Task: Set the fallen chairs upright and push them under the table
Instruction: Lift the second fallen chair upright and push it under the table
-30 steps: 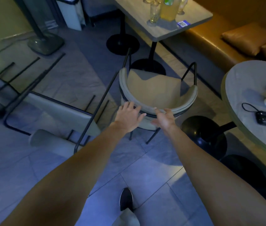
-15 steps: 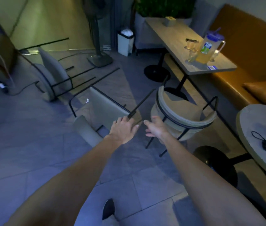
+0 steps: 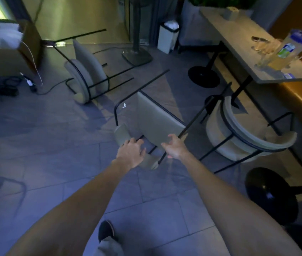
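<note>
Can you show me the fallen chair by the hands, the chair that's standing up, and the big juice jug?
fallen chair [image 3: 154, 119]: head view, on its pale seat panel.
upright chair [image 3: 239, 145]: head view, on the curved backrest.
juice jug [image 3: 285, 50]: head view, on its clear body by the label.

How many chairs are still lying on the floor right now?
2. The near fallen chair lies just ahead of both hands; the far fallen chair lies left, near the fan stand. More may be out of frame.
</note>
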The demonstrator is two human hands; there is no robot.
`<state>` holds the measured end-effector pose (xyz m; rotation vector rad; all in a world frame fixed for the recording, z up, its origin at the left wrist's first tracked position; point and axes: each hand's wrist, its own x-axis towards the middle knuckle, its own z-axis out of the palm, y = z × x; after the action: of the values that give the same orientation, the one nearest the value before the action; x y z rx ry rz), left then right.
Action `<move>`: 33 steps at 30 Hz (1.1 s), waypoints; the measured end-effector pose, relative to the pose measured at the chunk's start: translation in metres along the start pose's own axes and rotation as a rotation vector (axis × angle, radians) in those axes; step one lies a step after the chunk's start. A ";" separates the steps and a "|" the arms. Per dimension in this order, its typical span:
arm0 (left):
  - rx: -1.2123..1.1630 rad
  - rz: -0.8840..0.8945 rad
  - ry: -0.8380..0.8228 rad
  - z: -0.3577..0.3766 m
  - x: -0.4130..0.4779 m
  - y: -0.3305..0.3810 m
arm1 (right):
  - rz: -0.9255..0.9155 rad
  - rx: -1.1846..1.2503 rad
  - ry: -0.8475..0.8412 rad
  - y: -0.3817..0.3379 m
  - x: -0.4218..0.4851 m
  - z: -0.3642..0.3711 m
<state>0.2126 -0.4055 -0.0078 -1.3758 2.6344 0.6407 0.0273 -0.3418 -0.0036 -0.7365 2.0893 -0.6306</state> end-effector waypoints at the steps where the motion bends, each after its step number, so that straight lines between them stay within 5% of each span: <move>1: 0.021 0.001 -0.025 -0.003 0.004 -0.018 | 0.021 0.018 -0.010 -0.003 0.005 0.011; 17: 0.124 0.034 -0.290 0.001 0.156 -0.123 | 0.326 0.304 -0.065 -0.019 0.153 0.110; 29: -0.475 -0.225 -0.437 0.122 0.278 -0.205 | 0.454 0.582 0.201 -0.001 0.265 0.212; 33: -0.637 -0.354 -0.457 0.192 0.323 -0.254 | 0.501 0.747 0.175 0.038 0.322 0.284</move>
<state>0.2076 -0.7000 -0.3526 -1.5306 1.8343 1.5937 0.0891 -0.5871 -0.3529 0.2618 1.8645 -1.1058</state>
